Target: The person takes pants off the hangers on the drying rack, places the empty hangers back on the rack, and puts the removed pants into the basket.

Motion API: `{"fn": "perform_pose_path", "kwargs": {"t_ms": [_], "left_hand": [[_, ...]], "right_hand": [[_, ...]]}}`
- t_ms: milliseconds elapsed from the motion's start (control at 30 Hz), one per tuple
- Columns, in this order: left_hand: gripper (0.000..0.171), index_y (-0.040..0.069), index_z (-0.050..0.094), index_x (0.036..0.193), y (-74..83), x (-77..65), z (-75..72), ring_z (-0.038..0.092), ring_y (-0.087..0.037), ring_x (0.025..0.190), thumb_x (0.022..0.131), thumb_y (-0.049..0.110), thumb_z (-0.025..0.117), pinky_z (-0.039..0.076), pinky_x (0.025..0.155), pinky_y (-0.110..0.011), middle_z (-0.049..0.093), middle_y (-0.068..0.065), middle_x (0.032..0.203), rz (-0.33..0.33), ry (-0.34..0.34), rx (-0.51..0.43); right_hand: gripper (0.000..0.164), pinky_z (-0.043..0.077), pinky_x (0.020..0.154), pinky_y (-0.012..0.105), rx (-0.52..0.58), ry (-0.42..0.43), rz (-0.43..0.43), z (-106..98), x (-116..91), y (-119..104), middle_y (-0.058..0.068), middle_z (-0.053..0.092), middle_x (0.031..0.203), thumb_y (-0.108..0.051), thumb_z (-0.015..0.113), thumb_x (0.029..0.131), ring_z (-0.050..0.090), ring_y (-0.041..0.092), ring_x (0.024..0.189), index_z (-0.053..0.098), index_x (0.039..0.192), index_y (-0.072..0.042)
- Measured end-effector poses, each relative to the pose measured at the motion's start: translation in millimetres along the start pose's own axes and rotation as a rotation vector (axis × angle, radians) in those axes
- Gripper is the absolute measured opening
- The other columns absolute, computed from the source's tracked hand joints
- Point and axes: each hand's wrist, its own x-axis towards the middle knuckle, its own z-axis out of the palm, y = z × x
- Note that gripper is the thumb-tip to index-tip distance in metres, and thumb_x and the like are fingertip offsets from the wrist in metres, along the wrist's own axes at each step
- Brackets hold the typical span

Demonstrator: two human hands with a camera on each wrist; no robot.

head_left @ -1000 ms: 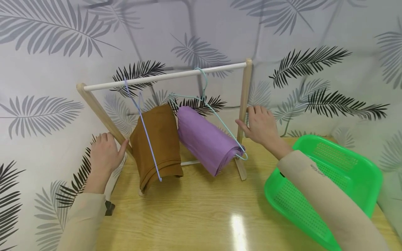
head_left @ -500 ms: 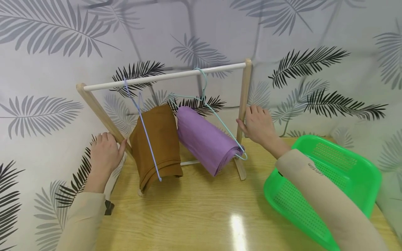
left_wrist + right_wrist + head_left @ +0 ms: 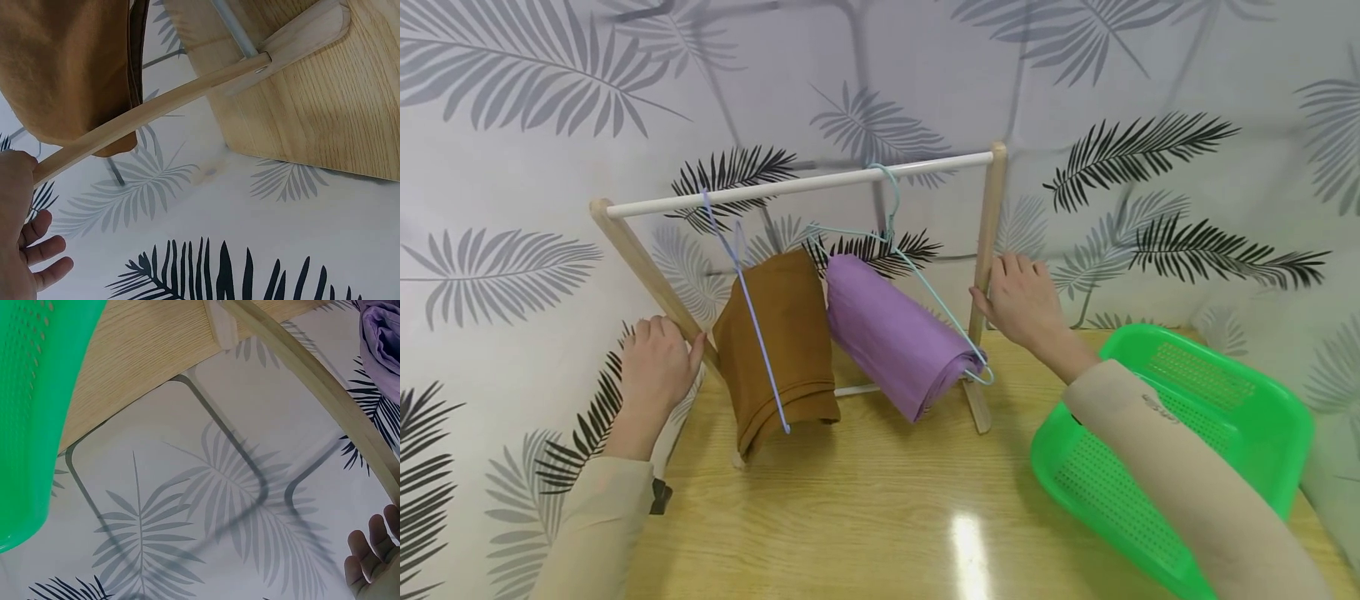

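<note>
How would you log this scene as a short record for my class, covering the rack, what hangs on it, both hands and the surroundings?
Rack: wooden posts, white top rail
Hanging left: brown cloth on violet hanger
Hanging right: purple cloth on teal hanger, sloping down rightward
Left hand: holds left post
Right hand: holds right post
Basket: green, perforated, right of the rack, partly hidden by a sleeve
Surface: wood-grain table
Backdrop: pale, leaf-patterned
</note>
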Motion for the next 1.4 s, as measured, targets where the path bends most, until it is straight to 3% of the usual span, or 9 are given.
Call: {"fn": "perform_pose_path", "kwargs": {"t_ms": [367, 667, 933, 1167, 1400], "left_hand": [[0.051, -0.016, 0.054, 0.083, 6.1, 2.5, 0.6, 0.059, -0.052, 0.085, 0.101, 0.031, 0.061, 0.05, 0.072, -0.061, 0.06, -0.032, 0.084, 0.039, 0.027, -0.002], [0.052, -0.015, 0.054, 0.085, 11.8, 7.1, -1.4, 0.06, -0.051, 0.089, 0.103, 0.034, 0.061, 0.05, 0.076, -0.059, 0.061, -0.031, 0.087, 0.046, -0.034, 0.032], [0.049, -0.014, 0.055, 0.085, 16.7, 8.0, -1.0, 0.06, -0.049, 0.086, 0.101, 0.032, 0.063, 0.049, 0.072, -0.058, 0.06, -0.03, 0.084, 0.077, -0.001, 0.036], [0.05, -0.015, 0.055, 0.089, 21.3, 10.6, -0.3, 0.059, -0.05, 0.091, 0.103, 0.033, 0.06, 0.05, 0.076, -0.059, 0.061, -0.031, 0.089, 0.064, -0.057, 0.03], [0.049, -0.015, 0.056, 0.089, 25.4, 10.7, 2.3, 0.059, -0.049, 0.088, 0.102, 0.032, 0.062, 0.05, 0.073, -0.059, 0.062, -0.031, 0.088, 0.094, -0.02, 0.042]], "right_hand": [[0.045, 0.051, 0.069, 0.048, -0.007, 0.084, -0.022, -1, -9, 8, 0.019, 0.063, 0.088, -0.041, 0.065, 0.1, 0.067, 0.041, 0.087, 0.056, 0.092, 0.002], [0.044, 0.048, 0.065, 0.045, -0.021, 0.123, -0.033, -1, -16, 13, 0.019, 0.061, 0.085, -0.039, 0.068, 0.099, 0.062, 0.039, 0.079, 0.055, 0.093, 0.003], [0.043, 0.047, 0.063, 0.044, -0.037, 0.157, -0.041, -4, -21, 17, 0.018, 0.058, 0.079, -0.036, 0.072, 0.096, 0.062, 0.038, 0.074, 0.055, 0.089, 0.003], [0.045, 0.045, 0.059, 0.043, -0.069, 0.19, -0.064, -4, -26, 23, 0.016, 0.054, 0.076, -0.037, 0.071, 0.095, 0.059, 0.037, 0.069, 0.053, 0.085, 0.003], [0.044, 0.048, 0.061, 0.045, -0.058, 0.2, -0.074, -4, -31, 27, 0.016, 0.053, 0.075, -0.036, 0.07, 0.095, 0.06, 0.037, 0.067, 0.053, 0.083, 0.003]]}}
